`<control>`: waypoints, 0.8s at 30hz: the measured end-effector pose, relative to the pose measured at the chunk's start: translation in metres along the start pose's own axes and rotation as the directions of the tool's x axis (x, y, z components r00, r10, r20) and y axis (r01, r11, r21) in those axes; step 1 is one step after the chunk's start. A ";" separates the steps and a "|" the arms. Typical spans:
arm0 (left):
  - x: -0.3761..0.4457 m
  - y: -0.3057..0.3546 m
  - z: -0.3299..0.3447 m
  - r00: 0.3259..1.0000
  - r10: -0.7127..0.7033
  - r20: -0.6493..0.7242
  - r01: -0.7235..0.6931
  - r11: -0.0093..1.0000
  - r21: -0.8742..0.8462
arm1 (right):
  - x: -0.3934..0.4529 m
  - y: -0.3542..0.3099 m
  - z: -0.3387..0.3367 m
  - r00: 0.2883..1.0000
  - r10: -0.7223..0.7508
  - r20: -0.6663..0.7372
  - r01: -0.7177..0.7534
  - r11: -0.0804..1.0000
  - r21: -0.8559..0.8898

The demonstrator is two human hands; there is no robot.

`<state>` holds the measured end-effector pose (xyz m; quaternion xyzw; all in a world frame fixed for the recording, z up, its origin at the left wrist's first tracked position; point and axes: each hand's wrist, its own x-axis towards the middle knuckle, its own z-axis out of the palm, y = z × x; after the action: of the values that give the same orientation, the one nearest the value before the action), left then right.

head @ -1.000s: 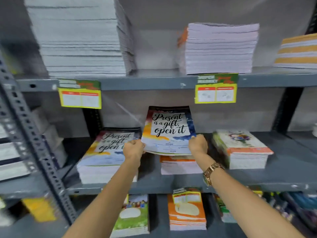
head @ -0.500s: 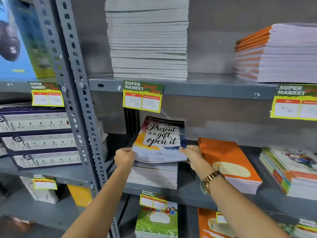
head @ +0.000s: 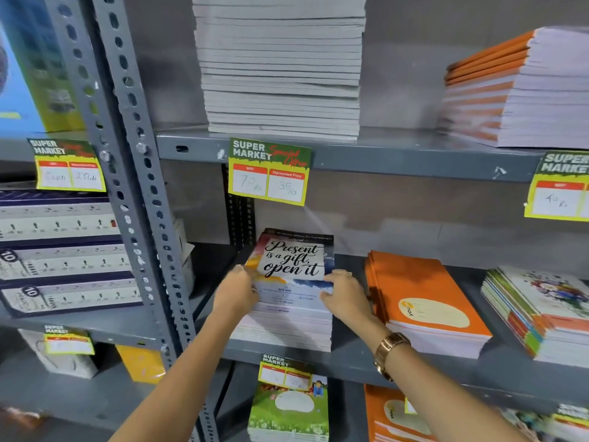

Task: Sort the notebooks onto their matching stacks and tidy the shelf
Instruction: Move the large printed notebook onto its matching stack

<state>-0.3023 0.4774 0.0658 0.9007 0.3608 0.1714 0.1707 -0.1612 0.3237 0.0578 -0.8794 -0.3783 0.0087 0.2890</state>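
A notebook with the words "Present is a gift, open it" (head: 294,260) lies on top of its matching stack (head: 287,330) at the left end of the middle shelf (head: 350,362). My left hand (head: 237,293) grips the notebook's left edge and looks blurred. My right hand (head: 345,299), with a gold watch on the wrist, holds its right edge with the fingers over the cover. A stack of orange notebooks (head: 424,298) stands just right of it, and a floral-cover stack (head: 541,314) further right.
A perforated grey upright (head: 137,186) stands close to the left of the stack. Price tags (head: 269,170) hang from the shelf above, which carries a tall white stack (head: 280,68) and an orange-spined stack (head: 516,90). Power-strip boxes (head: 60,250) fill the left bay. Green notebooks (head: 290,409) sit below.
Both hands carried the notebook from the orange stack leftward, then lowered it flat onto the matching stack. The view shifted left and moved closer.
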 end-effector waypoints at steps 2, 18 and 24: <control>-0.001 -0.010 0.003 0.983 0.131 0.131 -0.136 0.990 0.029 | -0.009 -0.004 0.004 0.987 -0.147 0.067 0.147 0.989 0.013; -0.009 -0.048 -0.001 0.923 0.301 0.241 -0.327 0.942 0.079 | -0.020 0.007 0.024 0.923 -0.259 0.283 0.298 0.949 -0.102; -0.012 -0.051 0.006 0.934 0.304 0.189 -0.326 0.940 0.097 | -0.020 0.007 0.024 0.918 -0.266 0.293 0.310 0.944 -0.114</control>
<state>-0.3376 0.5024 0.0363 0.9673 0.2058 0.0952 0.1138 -0.1762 0.3186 0.0303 -0.8243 -0.5396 0.0576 0.1615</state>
